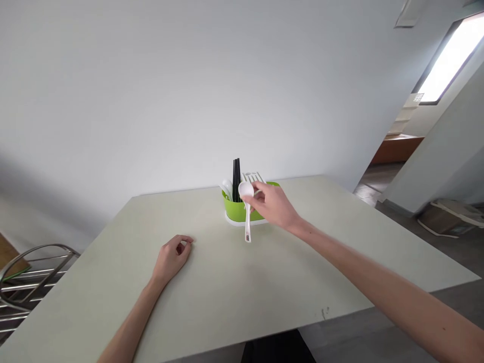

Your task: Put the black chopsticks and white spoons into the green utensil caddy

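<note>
My right hand (pixel 274 205) pinches a white plastic spoon (pixel 247 212) near its bowl, so the handle hangs down in front of a green cutlery caddy (pixel 236 210) on a white base. The caddy holds black chopsticks (pixel 236 179), another white spoon (pixel 227 187) and a white slotted insert (pixel 252 177). My left hand (pixel 173 256) rests on the pale table (pixel 234 282) to the left, fingers curled loosely with nothing in them.
A plain white wall stands behind the table. A metal chair frame (pixel 26 277) is at the far left. On the right a doorway opens to a room with a bright window (pixel 451 60) and a dark floor.
</note>
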Motion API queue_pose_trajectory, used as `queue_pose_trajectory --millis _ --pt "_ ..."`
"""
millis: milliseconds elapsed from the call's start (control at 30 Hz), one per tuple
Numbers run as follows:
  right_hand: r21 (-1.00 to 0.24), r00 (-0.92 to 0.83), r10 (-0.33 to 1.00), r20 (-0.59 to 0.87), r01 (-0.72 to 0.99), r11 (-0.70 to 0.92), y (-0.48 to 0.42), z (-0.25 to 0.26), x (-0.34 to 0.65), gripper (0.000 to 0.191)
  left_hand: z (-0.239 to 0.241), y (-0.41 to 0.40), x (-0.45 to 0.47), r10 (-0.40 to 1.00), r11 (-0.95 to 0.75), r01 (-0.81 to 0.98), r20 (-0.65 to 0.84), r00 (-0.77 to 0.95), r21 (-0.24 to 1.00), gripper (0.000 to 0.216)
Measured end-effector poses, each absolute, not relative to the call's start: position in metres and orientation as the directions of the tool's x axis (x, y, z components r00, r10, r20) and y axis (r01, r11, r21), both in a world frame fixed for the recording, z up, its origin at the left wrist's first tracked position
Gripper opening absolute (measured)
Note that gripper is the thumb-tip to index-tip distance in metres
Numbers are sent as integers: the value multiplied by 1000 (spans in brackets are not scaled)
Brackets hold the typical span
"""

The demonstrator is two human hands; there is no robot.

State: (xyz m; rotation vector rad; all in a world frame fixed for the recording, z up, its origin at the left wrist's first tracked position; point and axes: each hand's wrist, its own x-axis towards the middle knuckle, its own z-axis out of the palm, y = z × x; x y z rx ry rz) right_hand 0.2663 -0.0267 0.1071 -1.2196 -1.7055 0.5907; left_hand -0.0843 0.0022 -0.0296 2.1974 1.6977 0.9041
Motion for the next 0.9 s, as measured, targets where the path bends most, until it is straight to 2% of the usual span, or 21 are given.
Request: queue_pose_trajectory --millis 200,333,500,600,767,900 --pt "-539 -25 714 700 638 550 7 130 252 19 -33 2 -85 919 -359 786 339 203 503 23" --pt "-316 -134 653 745 791 524 27 122 242 23 -34 0 -85 914 -378 782 333 230 496 23" --pt "-87 -303 724 620 890 448 41 90 226 27 -35 -2 -85 911 -385 784 335 239 487 22" --pt "6 -353 787 506 914 406 41 73 219 28 -36 -3 -84 907 -394 781 341 246 485 22" --pt "78 -326 873 362 944 320 36 65 207 29 -36 -3 -84 906 -395 784 345 245 479 21" --pt "70 -273 918 288 962 264 33 67 196 36 -34 -4 -84 903 -400 783 352 248 476 21"
